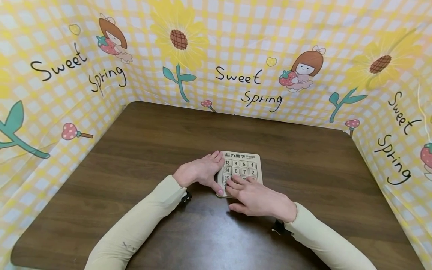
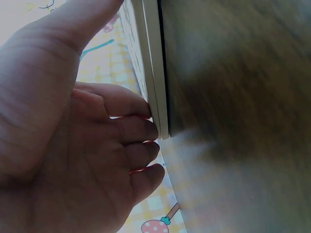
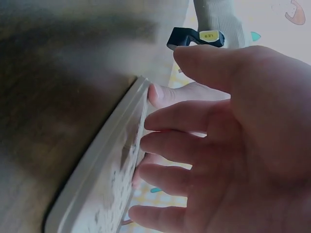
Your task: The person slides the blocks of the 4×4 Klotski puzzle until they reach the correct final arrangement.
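A square, light-coloured number puzzle board point(image 1: 258, 165) with printed number tiles lies flat on the table. My left hand point(image 1: 204, 170) rests at the board's left side, fingers at its upper left and thumb at its lower left corner. In the left wrist view, that hand's fingertips point(image 2: 151, 130) touch the board's edge point(image 2: 154, 82). Over the lower rows is my right hand point(image 1: 258, 198), its spread fingers on the tiles and hiding several numbers. The right wrist view shows those fingers point(image 3: 167, 143) nearly straight against the board's face point(image 3: 104, 194).
The dark wooden table point(image 1: 162, 135) surrounds the board. Behind it and at both sides hangs a yellow checked cloth point(image 1: 236, 37) printed with flowers and lettering. A black wrist device point(image 1: 186, 197) shows under the left sleeve, another point(image 1: 281, 228) under the right.
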`<state>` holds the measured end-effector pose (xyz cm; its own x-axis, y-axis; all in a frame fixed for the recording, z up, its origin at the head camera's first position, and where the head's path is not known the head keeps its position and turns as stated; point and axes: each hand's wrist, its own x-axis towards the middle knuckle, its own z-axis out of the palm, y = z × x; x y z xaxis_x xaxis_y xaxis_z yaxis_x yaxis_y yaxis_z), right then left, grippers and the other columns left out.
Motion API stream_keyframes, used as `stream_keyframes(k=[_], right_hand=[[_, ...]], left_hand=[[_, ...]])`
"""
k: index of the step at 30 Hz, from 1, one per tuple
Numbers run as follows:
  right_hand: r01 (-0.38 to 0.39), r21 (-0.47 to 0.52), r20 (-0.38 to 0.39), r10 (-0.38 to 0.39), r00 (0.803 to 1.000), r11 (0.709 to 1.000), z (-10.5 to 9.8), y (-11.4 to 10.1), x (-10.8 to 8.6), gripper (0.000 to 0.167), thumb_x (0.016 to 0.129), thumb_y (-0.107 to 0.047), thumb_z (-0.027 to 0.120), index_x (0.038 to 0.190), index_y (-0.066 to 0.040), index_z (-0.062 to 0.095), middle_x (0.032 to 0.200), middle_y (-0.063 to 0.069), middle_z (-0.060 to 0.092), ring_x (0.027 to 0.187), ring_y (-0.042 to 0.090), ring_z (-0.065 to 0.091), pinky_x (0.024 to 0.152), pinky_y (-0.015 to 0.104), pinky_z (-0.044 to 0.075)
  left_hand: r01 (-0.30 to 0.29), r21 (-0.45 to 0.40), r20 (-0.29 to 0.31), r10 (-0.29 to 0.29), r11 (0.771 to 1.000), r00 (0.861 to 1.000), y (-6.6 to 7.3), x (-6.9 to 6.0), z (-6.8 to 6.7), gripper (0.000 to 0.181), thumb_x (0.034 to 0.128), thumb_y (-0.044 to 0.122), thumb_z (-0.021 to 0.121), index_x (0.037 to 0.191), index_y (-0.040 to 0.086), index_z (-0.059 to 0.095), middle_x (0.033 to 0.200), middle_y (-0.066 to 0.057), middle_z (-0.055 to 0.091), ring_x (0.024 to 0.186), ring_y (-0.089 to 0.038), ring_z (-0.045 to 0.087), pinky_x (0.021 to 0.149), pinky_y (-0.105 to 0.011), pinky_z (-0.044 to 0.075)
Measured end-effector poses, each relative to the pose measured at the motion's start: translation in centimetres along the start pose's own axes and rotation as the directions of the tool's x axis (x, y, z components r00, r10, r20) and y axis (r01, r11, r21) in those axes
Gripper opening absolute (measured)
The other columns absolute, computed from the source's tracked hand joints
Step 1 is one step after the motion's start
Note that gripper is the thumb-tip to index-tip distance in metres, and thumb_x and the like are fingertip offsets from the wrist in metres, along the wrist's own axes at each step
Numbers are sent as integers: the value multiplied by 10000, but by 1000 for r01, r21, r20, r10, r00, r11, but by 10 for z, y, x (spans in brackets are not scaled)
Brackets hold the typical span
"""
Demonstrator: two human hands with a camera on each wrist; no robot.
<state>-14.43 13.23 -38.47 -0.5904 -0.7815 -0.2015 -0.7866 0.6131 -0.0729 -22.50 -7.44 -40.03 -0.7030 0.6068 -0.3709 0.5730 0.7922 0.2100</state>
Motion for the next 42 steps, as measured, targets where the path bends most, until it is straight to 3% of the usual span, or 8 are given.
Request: stream_keyframes(k=[11,29,42], right_hand=[[-4,19,5,4,1000,1000,7,4,-1,589,997,-460,503,1463,-101,471,1547,113,416,1476,345,299,1120,650,317],[-22,10,-38,22,999,1000,9,15,-22,528,985,-412,545,1395,-79,548,1483,150,495,1437,374,366,1078,649,369],[-41,2,-34,41,999,999,-5,16,-3,579,994,-446,517,1423,-58,510,1514,146,458,1449,367,346,1120,634,335]], left_hand=[[18,-18,9,-18,1000,1000,0,-1,0,1232,722,680,735,1564,9,138,1656,-151,13,1543,-275,-5,1267,-385,84],[-24,-7,-6,24,1000,1000,-3,-3,0,1231,731,654,743,1553,-31,135,1643,-207,35,1538,-323,24,1265,-412,105],[-26,-7,4,26,1000,1000,-1,-2,-1,1241,732,663,736,1555,-30,119,1645,-201,20,1539,-308,11,1266,-405,100]])
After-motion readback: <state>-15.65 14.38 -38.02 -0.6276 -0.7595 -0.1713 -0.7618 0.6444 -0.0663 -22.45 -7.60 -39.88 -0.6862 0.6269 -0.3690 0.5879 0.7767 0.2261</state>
